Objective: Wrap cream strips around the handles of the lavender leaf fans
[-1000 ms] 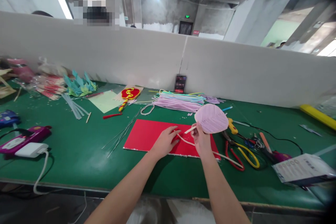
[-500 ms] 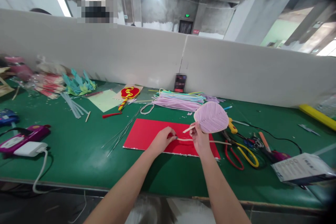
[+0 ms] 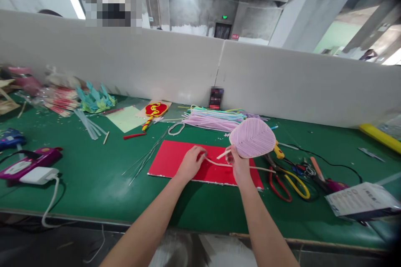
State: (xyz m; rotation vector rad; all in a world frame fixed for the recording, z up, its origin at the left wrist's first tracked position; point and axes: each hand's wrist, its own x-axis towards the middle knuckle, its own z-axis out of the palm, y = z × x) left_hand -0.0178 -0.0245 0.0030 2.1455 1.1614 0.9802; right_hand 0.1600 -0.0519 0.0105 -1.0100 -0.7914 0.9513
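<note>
Since the frame half a second ago, the left hand (image 3: 190, 162) shifts slightly away from the person and to the left, and the pale cord (image 3: 219, 164) changes from a nearly level line to a downward slope running from that hand to the other. The left hand pinches the cord's left end between thumb and fingertips, above the red board (image 3: 172, 158). The right hand (image 3: 240, 167) grasps the short, pale handle (image 3: 223, 154) of the lilac leaf-shaped panel (image 3: 253, 137), which is raised over the board's far right corner, face toward the camera. The cord passes at the right hand and emerges on its right side; whether these fingers also grip it cannot be determined. Its free end overlaps the pliers (image 3: 273, 163) with red and yellow handles, located just right of the board. A bundle of lilac and mint strips (image 3: 213, 121) lies beyond the board on the green tabletop (image 3: 125, 204).
</note>
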